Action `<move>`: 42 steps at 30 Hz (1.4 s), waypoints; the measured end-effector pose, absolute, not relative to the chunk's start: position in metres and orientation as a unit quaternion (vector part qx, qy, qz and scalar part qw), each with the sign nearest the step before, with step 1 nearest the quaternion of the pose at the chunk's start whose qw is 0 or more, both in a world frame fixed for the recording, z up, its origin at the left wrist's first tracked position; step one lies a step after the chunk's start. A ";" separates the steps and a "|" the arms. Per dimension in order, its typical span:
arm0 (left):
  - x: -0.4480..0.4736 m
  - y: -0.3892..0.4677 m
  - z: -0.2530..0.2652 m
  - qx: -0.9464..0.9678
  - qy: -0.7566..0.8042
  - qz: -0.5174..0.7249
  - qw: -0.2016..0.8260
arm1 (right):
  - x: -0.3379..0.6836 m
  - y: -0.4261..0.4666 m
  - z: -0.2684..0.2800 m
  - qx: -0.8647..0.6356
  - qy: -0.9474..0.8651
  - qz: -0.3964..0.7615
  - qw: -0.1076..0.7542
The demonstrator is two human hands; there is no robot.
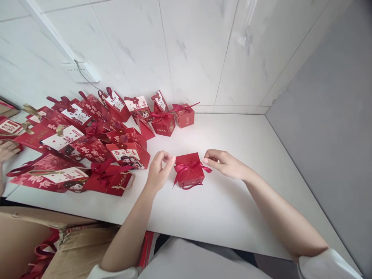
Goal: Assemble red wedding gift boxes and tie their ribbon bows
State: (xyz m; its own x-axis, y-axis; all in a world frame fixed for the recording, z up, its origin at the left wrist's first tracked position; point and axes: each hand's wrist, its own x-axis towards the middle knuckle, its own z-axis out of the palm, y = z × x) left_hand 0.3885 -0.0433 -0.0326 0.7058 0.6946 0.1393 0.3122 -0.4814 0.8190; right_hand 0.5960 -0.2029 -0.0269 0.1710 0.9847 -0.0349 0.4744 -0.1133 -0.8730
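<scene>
A small red gift box stands on the white table before me, its top tied with a dark red ribbon bow. A loop of cord lies at its front foot. My left hand is at the box's left upper corner, its thumb tip by the edge and its fingers loosely curled. On the other side, my right hand hovers by the bow's right end, thumb and fingers bent with a gap between them. Both ribbon tails hang free, and I see nothing held in either hand.
Many red gift boxes with tags and ribbons crowd the table's left. Two bow-tied boxes stand near the tiled wall. Another person's hand shows at far left. A cardboard carton with red ribbons sits below the table edge.
</scene>
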 end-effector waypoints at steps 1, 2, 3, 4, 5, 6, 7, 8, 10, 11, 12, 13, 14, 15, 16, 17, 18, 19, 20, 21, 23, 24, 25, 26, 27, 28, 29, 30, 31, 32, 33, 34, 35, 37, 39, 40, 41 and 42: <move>0.385 -0.042 -0.031 0.827 0.322 0.208 0.411 | 0.595 -0.200 -0.025 -0.664 -0.552 0.339 0.372; 0.382 -0.040 -0.030 0.826 0.328 0.174 0.424 | 0.595 -0.198 -0.024 -0.659 -0.560 0.346 0.364; 0.380 -0.040 -0.029 0.824 0.323 0.138 0.445 | 0.595 -0.196 -0.024 -0.650 -0.570 0.355 0.355; 0.379 -0.041 -0.029 0.817 0.311 0.108 0.473 | 0.595 -0.193 -0.025 -0.639 -0.582 0.364 0.346; 0.378 -0.041 -0.029 0.807 0.300 0.089 0.500 | 0.595 -0.191 -0.026 -0.628 -0.594 0.372 0.338; 0.378 -0.043 -0.030 0.796 0.290 0.078 0.525 | 0.595 -0.189 -0.028 -0.618 -0.603 0.378 0.333; 0.379 -0.044 -0.031 0.785 0.284 0.072 0.546 | 0.595 -0.188 -0.031 -0.610 -0.609 0.382 0.332; 0.379 -0.045 -0.033 0.774 0.281 0.071 0.563 | 0.595 -0.187 -0.033 -0.606 -0.611 0.384 0.335; 0.381 -0.045 -0.037 0.752 0.277 0.077 0.593 | 0.596 -0.185 -0.038 -0.604 -0.607 0.381 0.350; 0.382 -0.044 -0.039 0.742 0.274 0.081 0.607 | 0.596 -0.185 -0.041 -0.604 -0.601 0.379 0.360; 0.382 -0.043 -0.042 0.733 0.271 0.085 0.619 | 0.595 -0.185 -0.043 -0.604 -0.594 0.379 0.371; 0.383 -0.042 -0.044 0.724 0.267 0.089 0.629 | 0.595 -0.184 -0.046 -0.605 -0.587 0.379 0.382; 0.383 -0.041 -0.048 0.718 0.263 0.094 0.637 | 0.594 -0.184 -0.048 -0.606 -0.578 0.382 0.390; 0.384 -0.040 -0.051 0.714 0.259 0.100 0.643 | 0.594 -0.184 -0.051 -0.607 -0.569 0.388 0.397; 0.384 -0.039 -0.054 0.711 0.254 0.107 0.647 | 0.593 -0.183 -0.054 -0.606 -0.558 0.396 0.404; 0.384 -0.039 -0.057 0.709 0.250 0.116 0.650 | 0.592 -0.183 -0.058 -0.605 -0.548 0.405 0.412; 0.385 -0.040 -0.060 0.707 0.247 0.124 0.651 | 0.592 -0.182 -0.061 -0.602 -0.538 0.414 0.421; 0.385 -0.040 -0.063 0.704 0.246 0.132 0.653 | 0.591 -0.182 -0.064 -0.596 -0.528 0.424 0.432; 0.386 -0.041 -0.064 0.699 0.246 0.138 0.657 | 0.591 -0.181 -0.068 -0.587 -0.521 0.431 0.445; 0.387 -0.042 -0.066 0.692 0.246 0.143 0.663 | 0.590 -0.181 -0.070 -0.576 -0.515 0.437 0.459; 0.388 -0.044 -0.068 0.676 0.242 0.152 0.679 | 0.589 -0.179 -0.075 -0.555 -0.508 0.447 0.484; 0.388 -0.045 -0.069 0.667 0.240 0.156 0.688 | 0.589 -0.179 -0.077 -0.547 -0.504 0.450 0.494; 0.389 -0.046 -0.069 0.658 0.238 0.159 0.696 | 0.589 -0.178 -0.078 -0.542 -0.499 0.453 0.502; 0.389 -0.047 -0.070 0.652 0.236 0.162 0.702 | 0.588 -0.178 -0.079 -0.539 -0.494 0.456 0.508; 0.389 -0.047 -0.071 0.648 0.235 0.163 0.706 | 0.588 -0.178 -0.080 -0.536 -0.489 0.460 0.512; 0.389 -0.047 -0.071 0.646 0.234 0.165 0.707 | 0.588 -0.178 -0.081 -0.534 -0.484 0.465 0.514; 0.389 -0.048 -0.073 0.647 0.233 0.169 0.706 | 0.587 -0.178 -0.082 -0.532 -0.481 0.469 0.516; 0.389 -0.048 -0.074 0.649 0.233 0.177 0.702 | 0.587 -0.178 -0.083 -0.529 -0.478 0.471 0.520; 0.389 -0.048 -0.076 0.650 0.233 0.186 0.698 | 0.587 -0.178 -0.083 -0.527 -0.476 0.470 0.524; 0.389 -0.047 -0.077 0.650 0.235 0.195 0.696 | 0.587 -0.178 -0.083 -0.525 -0.476 0.468 0.528; 0.389 -0.047 -0.079 0.650 0.237 0.201 0.694 | 0.587 -0.178 -0.084 -0.524 -0.477 0.465 0.531; 0.390 -0.047 -0.081 0.650 0.238 0.205 0.692 | 0.587 -0.178 -0.084 -0.523 -0.478 0.462 0.533; 0.390 -0.047 -0.082 0.650 0.238 0.205 0.692 | 0.587 -0.178 -0.084 -0.524 -0.480 0.460 0.533; 0.392 -0.048 -0.084 0.648 0.236 0.205 0.695 | 0.588 -0.179 -0.085 -0.527 -0.483 0.456 0.530; 0.394 -0.049 -0.085 0.641 0.234 0.206 0.701 | 0.588 -0.181 -0.086 -0.535 -0.483 0.448 0.529; 0.395 -0.050 -0.086 0.636 0.233 0.203 0.707 | 0.589 -0.181 -0.087 -0.538 -0.481 0.444 0.531; 0.396 -0.050 -0.086 0.633 0.231 0.199 0.712 | 0.589 -0.182 -0.088 -0.542 -0.476 0.441 0.533; 0.396 -0.050 -0.086 0.630 0.229 0.194 0.716 | 0.590 -0.183 -0.089 -0.545 -0.471 0.442 0.535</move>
State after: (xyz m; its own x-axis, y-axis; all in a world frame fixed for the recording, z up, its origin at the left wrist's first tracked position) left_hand 0.3962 -0.0501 -0.0861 0.8200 0.5664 -0.0827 0.0099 0.1304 0.9914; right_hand 0.5897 -0.1826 -0.0890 0.1670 0.9857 0.0217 0.0411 0.0150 -0.9990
